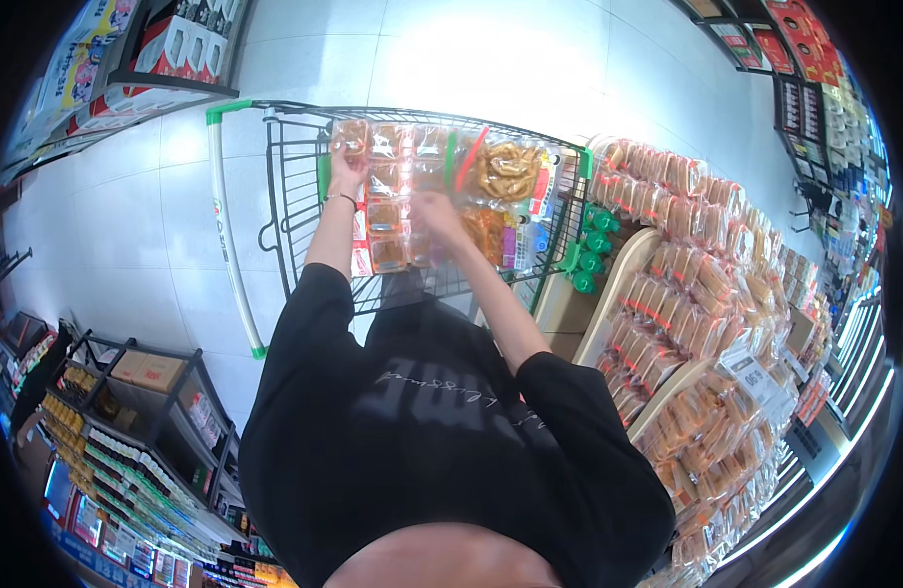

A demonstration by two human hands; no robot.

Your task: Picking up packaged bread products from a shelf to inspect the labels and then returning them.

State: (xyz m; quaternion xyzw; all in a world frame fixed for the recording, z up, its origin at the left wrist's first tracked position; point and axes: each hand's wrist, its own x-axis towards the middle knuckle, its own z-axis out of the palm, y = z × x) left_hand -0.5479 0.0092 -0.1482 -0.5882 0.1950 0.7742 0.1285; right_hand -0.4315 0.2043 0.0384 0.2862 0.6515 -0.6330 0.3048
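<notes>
A shopping cart (275,169) with a dark wire basket and green corners stands in front of me. Rows of clear-wrapped brown baked goods (385,178) lie at its left and middle. My left hand (348,170) has its fingers on a wrapped piece (351,132) at the far left corner of the rows. Over the nearer middle rows is my right hand (435,219), blurred; whether it holds anything is unclear. To its right lie a clear bag of twisted brown snacks (509,170) and a bag of orange-brown food (484,234), beside colourful packets (543,192).
A wooden-edged display (635,272) holding many bagged breads (694,272) stands close on the right. Green-capped bottles (591,261) sit between it and the cart. Stocked shelving (161,84) is at the upper left, and a dark rack (143,397) at the lower left.
</notes>
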